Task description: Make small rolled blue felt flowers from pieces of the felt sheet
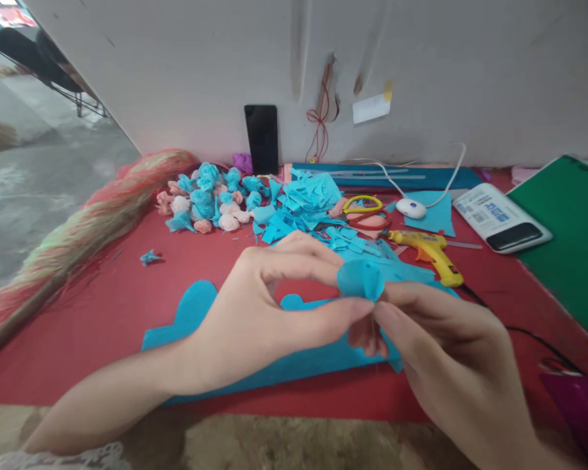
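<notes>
A small blue paper flower (360,279) is pinched between my two hands above the table. My left hand (269,313) grips its left side and base with thumb and fingers. From the right, the thumb and fingers of my right hand (451,346) close on the base of the same flower. Beneath my hands lies a flat blue paper sheet (191,352), with a rounded blue piece (196,303) at its upper left. Behind them is a heap of cut blue paper strips (308,196).
Blue and pink paper flowers (203,202) are piled at the back left. Scissors (365,212), a yellow glue gun (434,254) and a white device (502,219) sit to the right. A phone (262,140) leans on the wall; a straw broom (93,228) lies along the left.
</notes>
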### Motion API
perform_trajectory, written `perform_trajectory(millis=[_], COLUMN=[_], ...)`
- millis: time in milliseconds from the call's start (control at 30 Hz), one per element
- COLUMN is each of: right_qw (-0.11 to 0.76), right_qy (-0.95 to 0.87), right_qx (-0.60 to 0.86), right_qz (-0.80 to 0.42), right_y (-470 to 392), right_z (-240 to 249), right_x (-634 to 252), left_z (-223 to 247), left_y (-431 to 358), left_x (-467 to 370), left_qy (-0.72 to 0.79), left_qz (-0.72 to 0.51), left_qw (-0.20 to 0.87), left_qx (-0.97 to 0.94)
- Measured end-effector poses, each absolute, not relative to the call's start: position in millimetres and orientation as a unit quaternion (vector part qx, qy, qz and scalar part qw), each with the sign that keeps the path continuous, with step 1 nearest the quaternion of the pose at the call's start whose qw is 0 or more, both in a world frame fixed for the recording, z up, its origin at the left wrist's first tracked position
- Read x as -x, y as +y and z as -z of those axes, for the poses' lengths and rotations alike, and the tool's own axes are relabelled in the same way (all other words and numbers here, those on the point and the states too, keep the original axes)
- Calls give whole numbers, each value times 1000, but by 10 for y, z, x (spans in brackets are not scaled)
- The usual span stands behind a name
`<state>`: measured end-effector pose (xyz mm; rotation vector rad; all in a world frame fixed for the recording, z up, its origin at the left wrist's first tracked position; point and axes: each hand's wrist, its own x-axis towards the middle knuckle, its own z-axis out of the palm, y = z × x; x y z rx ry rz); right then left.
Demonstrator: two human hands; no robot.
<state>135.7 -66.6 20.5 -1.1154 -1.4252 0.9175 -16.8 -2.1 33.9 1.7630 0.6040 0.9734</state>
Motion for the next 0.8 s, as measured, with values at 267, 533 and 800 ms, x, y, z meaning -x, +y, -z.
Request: perform_trajectory(millis=[267, 533, 800], right_qw=[518, 489, 520], right_qy=[-623, -667, -708], right_qx=[503, 543, 477], right_qz=[-299, -147, -28], right_y=[-660, -669, -613], right_z=[-213, -228, -201], right_x=[-1365, -1321, -1331], left_z=[-323, -314, -301], left_y=[-14, -34, -3], left_x=[158, 142, 133], left_qy=[237, 259, 252], left_qz=[-398, -416, -407], left_qw=[525, 508, 496], left_qx=[-714, -708, -724])
